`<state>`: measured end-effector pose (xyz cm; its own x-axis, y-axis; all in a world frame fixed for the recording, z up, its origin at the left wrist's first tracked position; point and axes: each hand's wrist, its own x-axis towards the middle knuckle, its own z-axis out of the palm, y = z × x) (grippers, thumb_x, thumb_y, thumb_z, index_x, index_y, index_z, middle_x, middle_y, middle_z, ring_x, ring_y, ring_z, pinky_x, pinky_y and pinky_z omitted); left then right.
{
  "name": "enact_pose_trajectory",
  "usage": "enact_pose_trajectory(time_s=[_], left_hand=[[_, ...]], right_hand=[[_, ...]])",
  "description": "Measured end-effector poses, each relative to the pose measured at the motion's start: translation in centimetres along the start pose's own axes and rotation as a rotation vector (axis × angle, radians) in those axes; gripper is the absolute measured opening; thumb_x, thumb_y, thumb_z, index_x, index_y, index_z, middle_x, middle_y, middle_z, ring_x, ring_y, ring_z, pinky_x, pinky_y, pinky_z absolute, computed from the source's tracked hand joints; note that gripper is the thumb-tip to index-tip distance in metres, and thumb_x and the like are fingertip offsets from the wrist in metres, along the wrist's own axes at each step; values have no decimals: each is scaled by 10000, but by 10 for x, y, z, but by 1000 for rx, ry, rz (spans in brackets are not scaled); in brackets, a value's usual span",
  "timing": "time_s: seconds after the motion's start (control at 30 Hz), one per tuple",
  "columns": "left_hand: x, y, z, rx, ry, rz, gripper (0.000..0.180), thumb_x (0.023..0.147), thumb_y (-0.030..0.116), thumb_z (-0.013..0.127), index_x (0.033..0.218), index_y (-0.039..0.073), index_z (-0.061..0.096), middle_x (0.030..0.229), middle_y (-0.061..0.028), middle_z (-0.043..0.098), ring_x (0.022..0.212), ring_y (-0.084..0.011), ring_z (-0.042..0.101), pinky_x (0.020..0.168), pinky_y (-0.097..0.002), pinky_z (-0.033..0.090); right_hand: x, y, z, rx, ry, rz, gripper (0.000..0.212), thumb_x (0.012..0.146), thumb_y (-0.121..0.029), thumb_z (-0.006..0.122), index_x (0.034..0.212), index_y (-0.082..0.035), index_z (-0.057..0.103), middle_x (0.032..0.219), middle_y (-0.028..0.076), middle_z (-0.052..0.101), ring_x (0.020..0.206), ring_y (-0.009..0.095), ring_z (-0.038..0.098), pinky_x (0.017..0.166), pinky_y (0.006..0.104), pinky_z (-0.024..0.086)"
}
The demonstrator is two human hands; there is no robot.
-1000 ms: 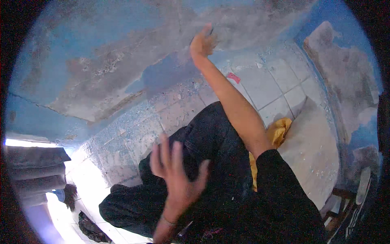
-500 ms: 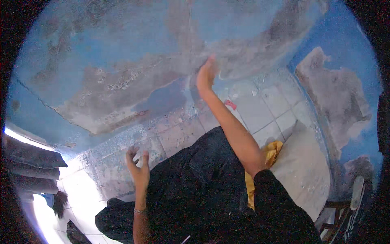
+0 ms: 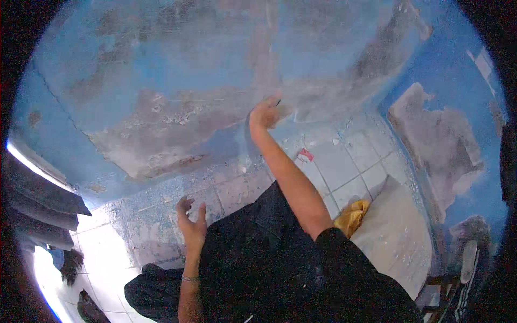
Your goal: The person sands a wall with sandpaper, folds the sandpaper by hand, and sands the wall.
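My right hand (image 3: 264,113) is up against the blue wall (image 3: 215,59), over a grey patch where the paint has worn off. Its fingers are curled, and a small dark bit shows at the fingertips; I cannot make out what they hold. Low over the tiled floor, my left hand (image 3: 192,222) hangs beside my dark-clothed leg (image 3: 247,242). Its thumb and fingers are spread, with nothing between them.
On the white tiles (image 3: 344,161) lies a small red and white packet (image 3: 305,155). A pale sack (image 3: 398,231) and a yellow cloth-like piece (image 3: 351,217) are to my right, near a second peeling wall (image 3: 441,140). Dark hanging fabric (image 3: 43,204) is at the left.
My right hand has moved down and left across the wall, its fingers now more curled. The view has shifted slightly; my left hand keeps nearly the same pose.
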<state>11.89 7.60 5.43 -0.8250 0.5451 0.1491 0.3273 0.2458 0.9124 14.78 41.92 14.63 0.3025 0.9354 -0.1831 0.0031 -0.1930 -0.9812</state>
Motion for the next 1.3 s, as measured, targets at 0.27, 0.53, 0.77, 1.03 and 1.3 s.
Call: enact_pose_trajectory(time_s=[0.27,0.53,0.77,1.03,1.3], left_hand=[[-6,-5,-11,16,-20,97,580,838,135,735,1315,-32,452,1119,-177,623,1013,-264,591,899,-379,459],[-2,-8,-1,-16,-15,124,592,829,137,738,1320,-24,449,1103,-175,619,983,-277,590,881,-384,468],[-4,11,1,46,-79,104,610,816,136,747,1322,-24,446,1070,-164,627,963,-282,596,877,-389,468],[-5,-2,-1,37,-83,83,594,822,119,738,1319,-40,453,1075,-167,629,969,-263,594,876,-381,466],[-5,4,3,21,-118,41,574,831,142,735,1304,-41,466,1065,-161,632,965,-270,599,878,-383,469]], right_hand=[[-42,22,38,-20,127,-120,910,963,-655,265,1507,55,96,1561,270,167,1424,438,226,1143,532,209],[-24,6,14,104,16,41,974,921,-735,207,1520,24,91,1569,259,155,1428,437,209,1158,502,189],[-54,1,15,93,-91,0,976,905,-761,164,1537,-23,75,1594,210,123,1474,371,106,1180,502,8],[-108,36,16,39,-306,-227,913,956,-679,223,1528,12,55,1597,224,74,1474,378,98,1178,504,34],[-134,80,29,-213,-253,-357,865,989,-610,270,1509,60,99,1567,284,132,1460,411,125,1168,510,111]])
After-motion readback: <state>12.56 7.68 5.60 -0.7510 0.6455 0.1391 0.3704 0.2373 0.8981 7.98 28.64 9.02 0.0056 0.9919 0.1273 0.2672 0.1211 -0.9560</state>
